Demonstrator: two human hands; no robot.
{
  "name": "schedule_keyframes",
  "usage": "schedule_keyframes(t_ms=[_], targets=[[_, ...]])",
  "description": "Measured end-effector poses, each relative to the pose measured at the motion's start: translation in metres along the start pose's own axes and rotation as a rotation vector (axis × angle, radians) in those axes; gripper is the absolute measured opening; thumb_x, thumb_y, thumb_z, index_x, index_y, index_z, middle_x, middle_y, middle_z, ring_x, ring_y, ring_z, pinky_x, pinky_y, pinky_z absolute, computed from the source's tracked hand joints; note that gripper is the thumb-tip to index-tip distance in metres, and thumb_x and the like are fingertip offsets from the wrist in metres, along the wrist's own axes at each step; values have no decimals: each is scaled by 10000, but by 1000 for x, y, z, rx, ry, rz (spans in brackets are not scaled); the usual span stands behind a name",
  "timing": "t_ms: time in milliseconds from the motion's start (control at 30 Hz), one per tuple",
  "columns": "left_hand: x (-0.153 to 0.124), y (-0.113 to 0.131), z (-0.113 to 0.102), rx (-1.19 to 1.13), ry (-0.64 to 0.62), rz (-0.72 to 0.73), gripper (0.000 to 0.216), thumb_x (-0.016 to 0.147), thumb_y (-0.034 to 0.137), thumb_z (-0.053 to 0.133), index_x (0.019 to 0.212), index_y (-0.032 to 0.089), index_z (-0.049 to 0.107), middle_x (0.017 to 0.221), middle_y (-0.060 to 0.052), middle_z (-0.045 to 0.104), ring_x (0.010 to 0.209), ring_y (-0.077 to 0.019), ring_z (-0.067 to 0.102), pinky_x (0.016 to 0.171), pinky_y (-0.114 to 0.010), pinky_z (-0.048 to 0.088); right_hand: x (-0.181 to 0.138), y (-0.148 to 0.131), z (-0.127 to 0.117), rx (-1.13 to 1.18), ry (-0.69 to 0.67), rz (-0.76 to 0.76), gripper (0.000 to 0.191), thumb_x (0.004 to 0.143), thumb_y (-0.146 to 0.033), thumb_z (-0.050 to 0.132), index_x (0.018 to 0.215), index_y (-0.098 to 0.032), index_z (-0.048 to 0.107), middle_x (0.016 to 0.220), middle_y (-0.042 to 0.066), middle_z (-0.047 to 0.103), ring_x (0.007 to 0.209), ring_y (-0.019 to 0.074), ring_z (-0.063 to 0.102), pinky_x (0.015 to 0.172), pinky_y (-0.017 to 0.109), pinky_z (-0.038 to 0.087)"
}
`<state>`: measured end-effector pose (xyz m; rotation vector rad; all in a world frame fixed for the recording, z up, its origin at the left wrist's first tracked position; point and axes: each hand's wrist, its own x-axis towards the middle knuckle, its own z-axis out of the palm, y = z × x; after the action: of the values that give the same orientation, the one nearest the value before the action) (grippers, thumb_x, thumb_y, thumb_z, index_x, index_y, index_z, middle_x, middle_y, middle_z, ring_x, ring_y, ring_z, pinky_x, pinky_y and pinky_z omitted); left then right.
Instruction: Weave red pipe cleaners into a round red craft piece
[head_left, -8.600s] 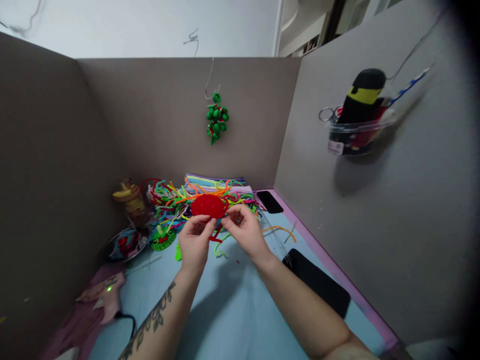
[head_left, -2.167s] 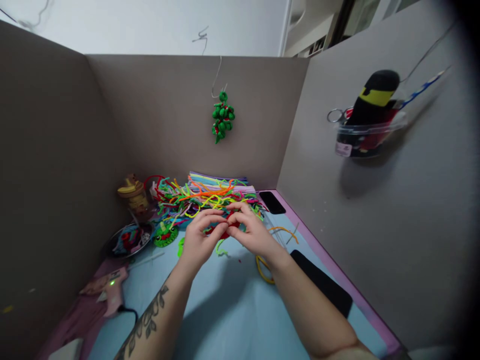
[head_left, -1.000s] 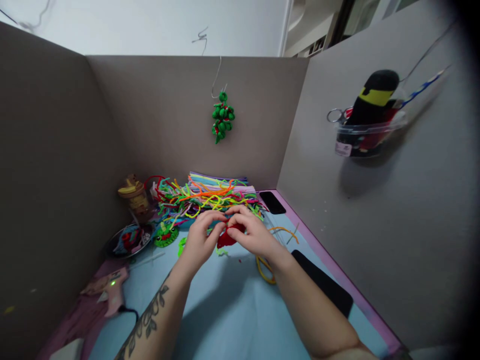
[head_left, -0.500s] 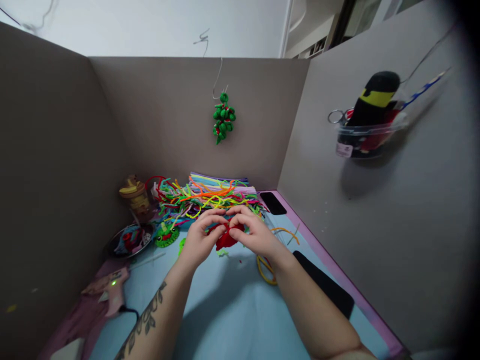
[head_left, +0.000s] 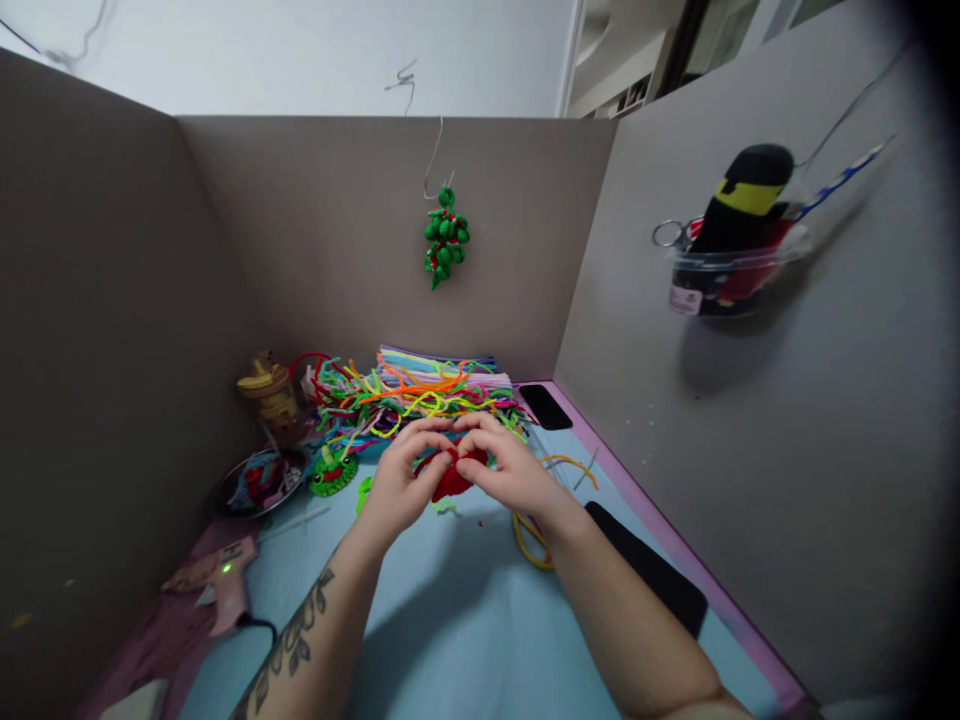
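My left hand and my right hand meet over the light blue work surface, fingertips close together. Between them they pinch a red fuzzy piece, which looks like shaped pipe cleaner; its upper part is hidden behind my fingers. Just beyond my hands lies a tangled heap of coloured pipe cleaners. A green fuzzy frog-like face rests to the left of my left hand. Small bright green bits lie beneath the red piece, and a yellow-orange loop sits under my right wrist.
On the left are a pink glue gun with a green light, a dark bowl of scraps and a brown-yellow cup. A phone and a black flat object lie right. A green ornament and a tool tub hang on walls.
The view has shifted very slightly. Both hands keep the red piece in nearly the same spot, with only tiny finger movement.
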<state>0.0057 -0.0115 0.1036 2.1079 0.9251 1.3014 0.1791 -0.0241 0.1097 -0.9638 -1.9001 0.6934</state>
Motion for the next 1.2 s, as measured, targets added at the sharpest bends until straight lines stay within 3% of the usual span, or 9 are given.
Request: schedule_keyframes(t_ms=[300, 533, 767, 933, 1200], targets=[[-2, -2, 3, 381, 70, 246, 93, 831, 148, 510, 833, 200, 588, 1064, -78, 635, 1104, -216, 542, 970, -402, 410, 0, 1, 2, -40, 9, -15, 86, 789, -140, 567, 713, -180, 575, 1098, 59, 511, 1044, 184, 517, 861, 326, 422], [-5, -7, -6, 755, 138, 631, 213, 813, 100, 582, 982, 223, 625, 1020, -24, 710, 1056, -221, 594, 961, -425, 363, 2, 2, 0, -9, -8, 41, 112, 770, -132, 560, 667, -176, 557, 1061, 53, 528, 964, 169, 543, 809, 302, 429], [-1, -13, 0, 630, 193, 521, 160, 815, 168, 611, 958, 230, 646, 974, -27, 717, 998, -210, 608, 895, -389, 427, 2, 3, -1, 50, 9, 39, 101, 758, -137, 575, 669, -182, 558, 1027, 47, 526, 1027, 183, 524, 865, 316, 413], [-4, -14, -1, 632, 223, 570, 169, 803, 127, 620, 936, 226, 651, 924, -15, 731, 927, -192, 624, 850, -361, 427, 1, 0, -1, 75, -41, 66, 116, 760, -146, 573, 654, -178, 537, 1021, 49, 525, 986, 184, 527, 793, 303, 432], [-6, -11, -1, 713, 198, 601, 177, 804, 132, 619, 951, 226, 651, 948, -6, 736, 962, -204, 622, 904, -388, 374, 2, 3, 0, 107, -60, 55, 142, 744, -125, 581, 629, -172, 512, 1012, 41, 522, 958, 167, 532, 824, 302, 429]])
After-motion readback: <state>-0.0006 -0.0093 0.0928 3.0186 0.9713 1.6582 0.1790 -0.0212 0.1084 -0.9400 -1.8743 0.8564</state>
